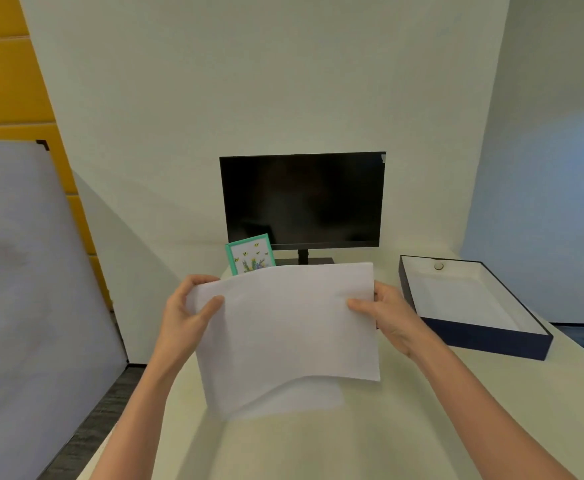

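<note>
Paper [287, 327] is pinched at both upper corners by left hand [186, 313] and right hand [384, 313]; creasing is risked if pulled unevenly.

The head camera looks forward and down across the table [370, 431], close above the paper [283, 327], facing the far monitor [302, 199] and wall [283, 81].

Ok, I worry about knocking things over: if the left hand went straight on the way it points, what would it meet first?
The left hand would likely meet the green picture frame just beyond the paper it pinches; depth is unclear.
</note>
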Demonstrator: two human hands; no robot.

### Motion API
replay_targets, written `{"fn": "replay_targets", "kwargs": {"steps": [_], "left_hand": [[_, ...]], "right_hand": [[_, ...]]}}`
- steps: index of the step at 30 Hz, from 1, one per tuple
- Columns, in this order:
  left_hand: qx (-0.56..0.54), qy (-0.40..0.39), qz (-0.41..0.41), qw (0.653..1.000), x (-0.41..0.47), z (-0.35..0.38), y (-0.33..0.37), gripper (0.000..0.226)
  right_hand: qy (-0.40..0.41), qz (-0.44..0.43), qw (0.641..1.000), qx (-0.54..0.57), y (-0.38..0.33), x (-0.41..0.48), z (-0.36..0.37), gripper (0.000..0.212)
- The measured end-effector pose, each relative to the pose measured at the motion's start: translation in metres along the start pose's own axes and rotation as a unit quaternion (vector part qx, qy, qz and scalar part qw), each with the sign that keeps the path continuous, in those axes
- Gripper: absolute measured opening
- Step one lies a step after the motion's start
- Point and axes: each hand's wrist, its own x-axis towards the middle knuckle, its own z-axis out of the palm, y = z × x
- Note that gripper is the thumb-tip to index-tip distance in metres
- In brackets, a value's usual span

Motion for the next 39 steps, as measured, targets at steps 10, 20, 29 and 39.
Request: {"fn": "replay_targets", "kwargs": {"steps": [10, 20, 29, 39], "left_hand": [[0.290, -0.232, 0.018, 0.928, 0.044, 0.016, 0.052, 0.031], [0.015, -0.153, -0.140, 0.978, 0.057, 0.043, -0.005, 0.025], [0.069, -0.030, -0.381, 0.921, 0.041, 0.083, -0.101, 0.036], [0.301, -0.043, -0.428, 0.851, 0.024, 0.100, -0.101, 0.042]], "right_hand": [[-0.141, -0.083, 0.971, -0.172, -0.084, 0.055, 0.022, 0.030], [0.171, -0.091, 0.929, -0.315, -0.029, 0.086, 0.036, 0.043], [0.108, 0.255, 0.933, -0.229, 0.109, 0.080, 0.037, 0.028], [0.009, 0.251, 0.912, -0.326, 0.114, 0.085, 0.064, 0.019]]}}
